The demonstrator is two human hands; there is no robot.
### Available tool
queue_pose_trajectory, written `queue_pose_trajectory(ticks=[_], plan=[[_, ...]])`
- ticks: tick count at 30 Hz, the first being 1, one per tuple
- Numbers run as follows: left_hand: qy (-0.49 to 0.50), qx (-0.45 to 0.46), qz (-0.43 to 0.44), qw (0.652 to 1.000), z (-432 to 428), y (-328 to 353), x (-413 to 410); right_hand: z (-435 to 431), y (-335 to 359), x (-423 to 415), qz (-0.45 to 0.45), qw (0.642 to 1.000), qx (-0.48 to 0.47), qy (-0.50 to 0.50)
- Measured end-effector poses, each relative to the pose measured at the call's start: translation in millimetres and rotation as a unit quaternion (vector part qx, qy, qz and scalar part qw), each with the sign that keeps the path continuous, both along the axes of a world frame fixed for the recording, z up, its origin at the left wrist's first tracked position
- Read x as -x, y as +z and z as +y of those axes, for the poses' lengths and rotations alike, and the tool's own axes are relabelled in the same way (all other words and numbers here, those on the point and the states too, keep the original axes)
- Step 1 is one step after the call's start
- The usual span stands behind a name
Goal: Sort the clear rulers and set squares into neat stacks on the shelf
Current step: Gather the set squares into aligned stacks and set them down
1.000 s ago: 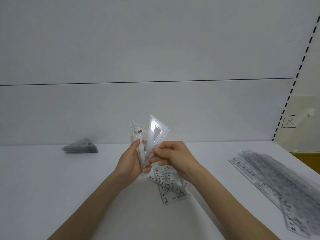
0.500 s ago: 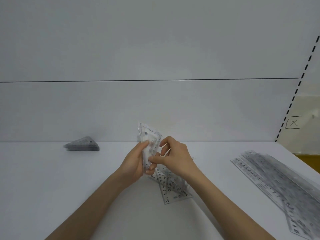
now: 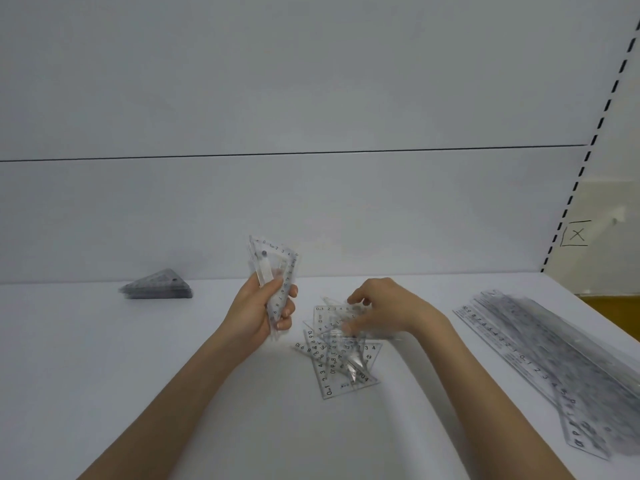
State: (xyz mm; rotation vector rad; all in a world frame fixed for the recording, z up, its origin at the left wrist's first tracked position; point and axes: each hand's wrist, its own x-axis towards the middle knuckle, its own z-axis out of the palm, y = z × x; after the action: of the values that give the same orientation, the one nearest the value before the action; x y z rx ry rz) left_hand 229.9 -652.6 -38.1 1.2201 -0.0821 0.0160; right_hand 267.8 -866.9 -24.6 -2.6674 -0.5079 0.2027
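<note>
"Head view: what has the left hand [image 3: 263, 313] got?"

"It grips a bunch of clear set squares [image 3: 273, 268], thumb on the near face and fingers curled round the far side. The bunch stands nearly upright, points upward, raised off the white shelf [image 3: 138, 375] over the middle of its surface."

"And the right hand [image 3: 384, 306]?"

"It is lowered, palm down, onto the loose pile of set squares [image 3: 341, 362] lying just right of the surface's middle. Its fingertips are bent onto the topmost pieces, but they are blurred, so I cannot tell whether they pinch one or only touch."

"How does that pile lie?"

"Flat and untidy, the triangles overlapping at different angles, printed numbers facing up."

"Anything already sorted?"

"A tidy stack of set squares [image 3: 159, 289] sits close to the back edge, toward the left, well apart from both hands. Long rulers [image 3: 540, 358] lie in a layered row along the right edge, running from the back toward the front right corner."

"Beyond the shelf?"

"A plain back panel [image 3: 311, 202] with one thin horizontal seam, a slotted upright [image 3: 588, 150] at the right, and past it a boxed X mark [image 3: 576, 233] on the wall."
</note>
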Motion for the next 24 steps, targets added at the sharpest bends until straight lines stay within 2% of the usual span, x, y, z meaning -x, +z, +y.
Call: queue_pose_trajectory(ticks=[2, 12, 16, 20, 24], plan=[[-0.002, 0.000, 0.002, 1.000, -1.6, 0.1, -0.2, 0.5, -2.1, -0.7, -0.014, 1.000, 0.014, -0.002], [-0.008, 0.011, 0.010, 1.000, -0.6, -1.7, -0.6, 5.5, 5.1, 7.7, -0.082, 0.992, -0.079, 0.056], [0.005, 0.017, 0.020, 1.000, 0.9, -3.6, -3.5, 6.3, 10.3, 13.0, -0.149, 0.985, -0.019, 0.087], [0.000, 0.025, 0.040, 0.999, 1.8, -2.4, -4.6, 4.7, 13.7, 12.6, -0.221, 0.958, -0.079, 0.163], [-0.076, -0.004, 0.067, 0.995, -4.4, 3.6, 3.2, 18.3, 10.8, 16.5, -0.361, 0.900, -0.137, 0.202]])
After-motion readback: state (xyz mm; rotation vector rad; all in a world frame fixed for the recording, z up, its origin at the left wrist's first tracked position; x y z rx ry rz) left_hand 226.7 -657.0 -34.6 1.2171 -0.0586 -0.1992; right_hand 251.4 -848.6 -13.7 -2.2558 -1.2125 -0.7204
